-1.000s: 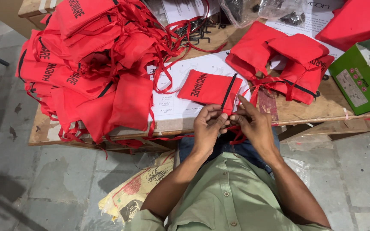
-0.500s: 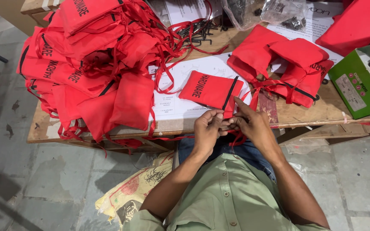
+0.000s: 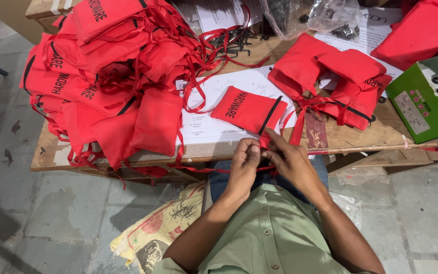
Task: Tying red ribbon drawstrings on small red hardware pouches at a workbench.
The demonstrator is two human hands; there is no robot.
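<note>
Pinching together at the table's near edge, the fingers of the left hand (image 3: 243, 163) and the right hand (image 3: 291, 161) are closed on the red drawstring (image 3: 219, 170) of a small red pouch (image 3: 248, 110), which lies flat on a white printed sheet (image 3: 214, 109). A large heap of red pouches (image 3: 102, 76) is piled to the left, a smaller cluster (image 3: 338, 83) to the right. A green box (image 3: 424, 104) is set at the wooden table's (image 3: 376, 134) right end.
</note>
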